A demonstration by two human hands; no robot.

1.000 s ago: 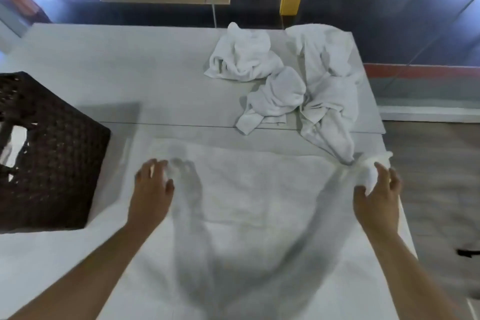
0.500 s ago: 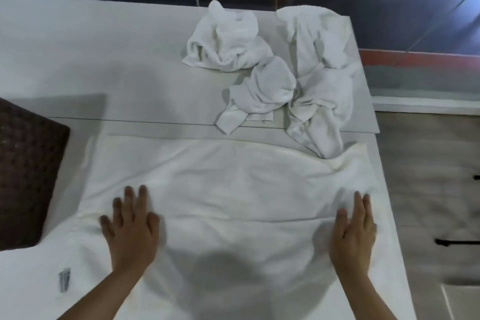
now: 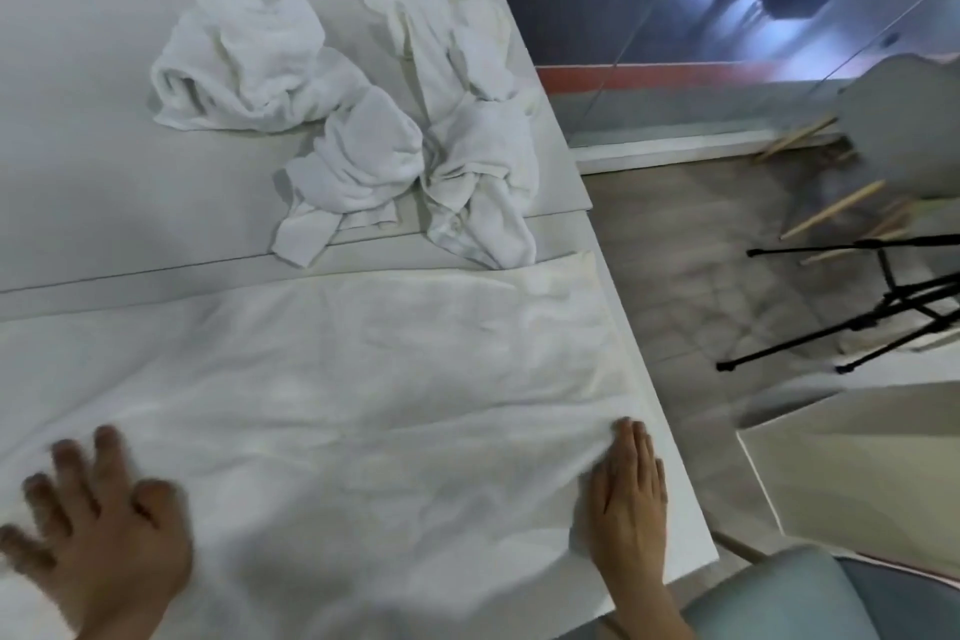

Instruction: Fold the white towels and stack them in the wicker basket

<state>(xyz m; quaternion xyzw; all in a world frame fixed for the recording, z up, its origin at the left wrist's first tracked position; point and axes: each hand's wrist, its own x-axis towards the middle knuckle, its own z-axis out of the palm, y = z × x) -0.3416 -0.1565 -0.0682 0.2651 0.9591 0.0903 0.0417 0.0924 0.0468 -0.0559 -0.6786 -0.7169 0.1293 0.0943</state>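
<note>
My white table point(image 3: 78, 172) stands on a wood floor point(image 3: 675, 250), with a black tripod point(image 3: 883, 317) and a grey chair point(image 3: 904, 130) to my right. The towel point(image 3: 363, 405) lies spread before me, with crumpled towels point(image 3: 363, 120) beyond it. My right hand point(image 3: 628, 499) lies flat at the towel's right edge. My left hand point(image 3: 104, 535) is splayed on the cloth and blurred. The towel's left end is cut off.

Your spread towel point(image 3: 363, 379) is soft, matt terry cloth — creased. The table point(image 3: 78, 161) looks smooth, matt; the floor point(image 3: 675, 250) — wood-grained.
</note>
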